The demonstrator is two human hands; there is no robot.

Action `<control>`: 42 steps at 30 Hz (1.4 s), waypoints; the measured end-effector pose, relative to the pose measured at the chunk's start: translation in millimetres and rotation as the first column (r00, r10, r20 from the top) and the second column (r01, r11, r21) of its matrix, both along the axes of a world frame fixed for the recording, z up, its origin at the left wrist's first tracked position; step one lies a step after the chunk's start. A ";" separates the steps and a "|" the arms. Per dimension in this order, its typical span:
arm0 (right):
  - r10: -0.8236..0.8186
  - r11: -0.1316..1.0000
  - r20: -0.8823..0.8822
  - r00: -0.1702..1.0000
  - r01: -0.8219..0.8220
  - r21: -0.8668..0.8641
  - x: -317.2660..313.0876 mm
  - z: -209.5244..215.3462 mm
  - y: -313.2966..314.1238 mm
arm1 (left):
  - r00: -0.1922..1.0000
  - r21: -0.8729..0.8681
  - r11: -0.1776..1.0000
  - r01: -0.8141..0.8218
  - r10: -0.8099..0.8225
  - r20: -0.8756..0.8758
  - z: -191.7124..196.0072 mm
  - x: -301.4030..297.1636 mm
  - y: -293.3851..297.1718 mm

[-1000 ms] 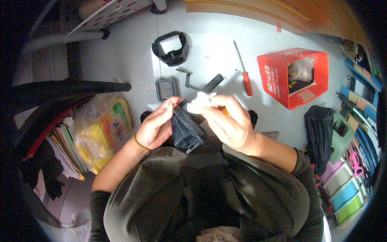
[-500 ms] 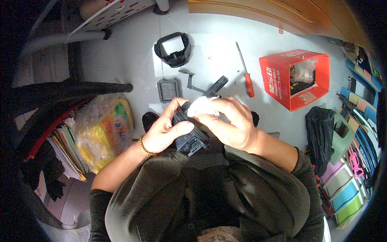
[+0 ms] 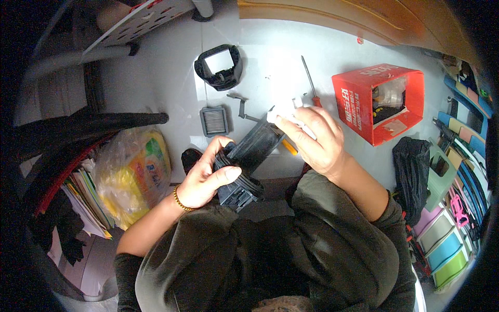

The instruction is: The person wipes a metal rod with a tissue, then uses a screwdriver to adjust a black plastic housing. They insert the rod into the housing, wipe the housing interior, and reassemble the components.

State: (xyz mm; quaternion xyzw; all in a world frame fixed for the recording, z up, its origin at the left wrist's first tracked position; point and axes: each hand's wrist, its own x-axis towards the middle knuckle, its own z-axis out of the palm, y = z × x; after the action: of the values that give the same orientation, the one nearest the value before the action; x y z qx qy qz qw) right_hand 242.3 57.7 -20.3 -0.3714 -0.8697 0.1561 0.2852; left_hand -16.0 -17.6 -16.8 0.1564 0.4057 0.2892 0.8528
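My left fingers (image 3: 223, 178) clamp the black part (image 3: 254, 150) at its ribbed end, just beyond my lap (image 3: 266, 242); its long axis slants away and rightward, the far end nearest my right fingers (image 3: 301, 138), which are pinched on a white wad (image 3: 284, 110).

The black plastic housing (image 3: 254, 148) sits tilted near the centre of the view, its long, smooth, trough-like section pointing to 1 o'clock and its blocky, slotted end toward 7 o'clock, with stacked ridges circling the middle. The left hand (image 3: 204, 183) grips it at those ridges from 9 o'clock, thumb across them. A crumpled white wipe (image 3: 285, 111), folded unevenly, is pinched in the right hand (image 3: 323, 141) and overlaps the housing's 1 o'clock tip; whether it is paper or fabric cannot be told.
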 end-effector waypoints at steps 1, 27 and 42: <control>-0.022 1.000 -0.021 1.000 0.022 -0.004 -1.2 -1.0 0.2 | 1.000 0.010 1.000 -0.002 0.002 -0.012 0.2 0.1 0.0; -0.118 0.991 -0.105 0.987 0.110 -0.080 -28.5 -1.0 -1.8 | 0.977 0.124 0.992 0.001 0.025 -0.212 7.2 12.9 15.3; -0.043 0.978 -0.208 0.977 -0.001 -0.208 -42.9 -3.2 -8.1 | 0.949 0.220 0.975 -0.040 0.107 -0.298 9.2 23.7 21.0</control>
State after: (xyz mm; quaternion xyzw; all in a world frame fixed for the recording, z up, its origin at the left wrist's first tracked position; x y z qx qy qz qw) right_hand 199.4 49.6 -23.6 -0.3895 -0.8094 0.2812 0.3376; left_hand 7.7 3.4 -7.6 0.2739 0.5063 0.3343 0.7462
